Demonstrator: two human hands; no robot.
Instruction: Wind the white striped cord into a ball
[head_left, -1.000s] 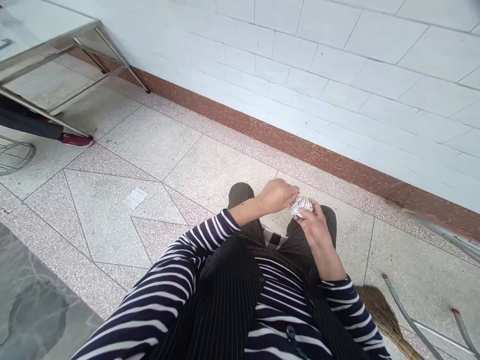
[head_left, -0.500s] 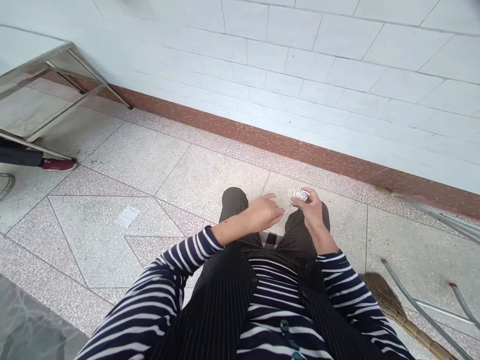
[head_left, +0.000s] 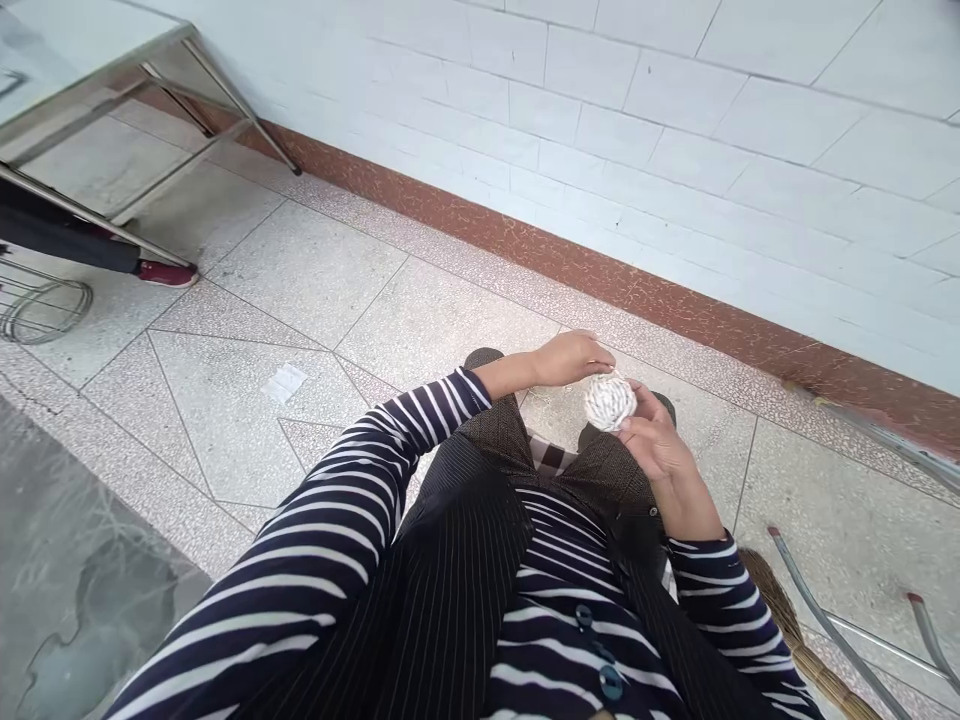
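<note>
A round, white coiled bundle of cord point(head_left: 609, 402) is held up over my knees, its spiralled face toward me. My right hand point(head_left: 660, 445) is closed on its right side, thumb below and fingers above. My left hand point(head_left: 571, 358) reaches across to the bundle's upper left edge. Its fingers are bent together, pinching at the cord there; the exact pinch point is too small to make out.
A metal-framed table point(head_left: 172, 40) stands at the far left, with another person's red shoe point(head_left: 166, 273) and a wire basket point(head_left: 52, 308) nearby. White paper point(head_left: 284, 382) lies on the floor. At right are a straw broom point(head_left: 810, 660) and metal legs point(head_left: 832, 620).
The bundle has turned from edge-on to show its round face. My left hand has moved up and right, close against it. The view has shifted slightly.
</note>
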